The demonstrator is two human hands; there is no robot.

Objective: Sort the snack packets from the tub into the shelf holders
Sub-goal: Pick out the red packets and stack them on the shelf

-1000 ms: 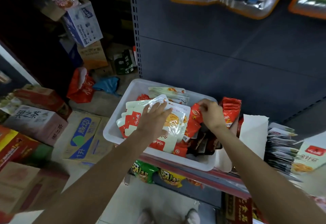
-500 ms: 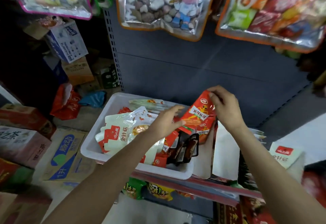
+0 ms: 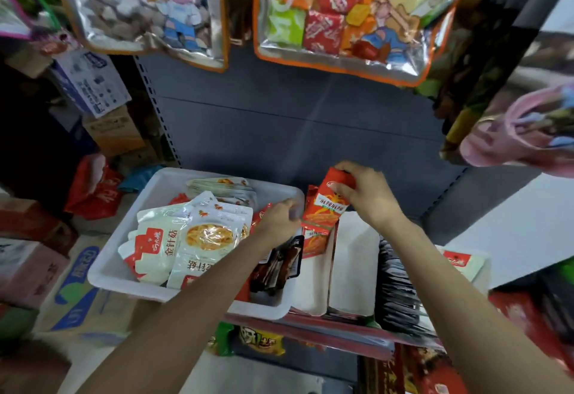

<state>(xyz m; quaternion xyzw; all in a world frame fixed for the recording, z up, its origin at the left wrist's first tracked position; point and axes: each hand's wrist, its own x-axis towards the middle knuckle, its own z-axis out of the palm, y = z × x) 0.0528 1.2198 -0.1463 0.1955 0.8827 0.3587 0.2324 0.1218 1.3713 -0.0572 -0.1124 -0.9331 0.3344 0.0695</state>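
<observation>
Packet [image 3: 326,207] in red and orange is now out of the white tub [image 3: 124,257] and stands over the white shelf holder [image 3: 313,275] at about 3 o'clock from the tub; one second ago the right hand [image 3: 366,195] was still down among the packets inside the tub, and half a second ago it was lifting this one above the rim. This means, I think, that the picking step is finished and the placing step is in hand: the packet only has to go down into its slot. The fingers and thumb of the right hand pinch the top edge of the packet. Its long axis runs nearly upright in the view, from 12 to 6 o'clock with a small lean, the held top pointing to 1 o'clock and the lower end toward the holder, where a similar red packet [image 3: 316,240] already sits. The left hand [image 3: 279,219] has moved from the white packets [image 3: 186,238] to the 3 o'clock side of the tub; its fingers are curled, but whether they hold something I cannot tell.
</observation>
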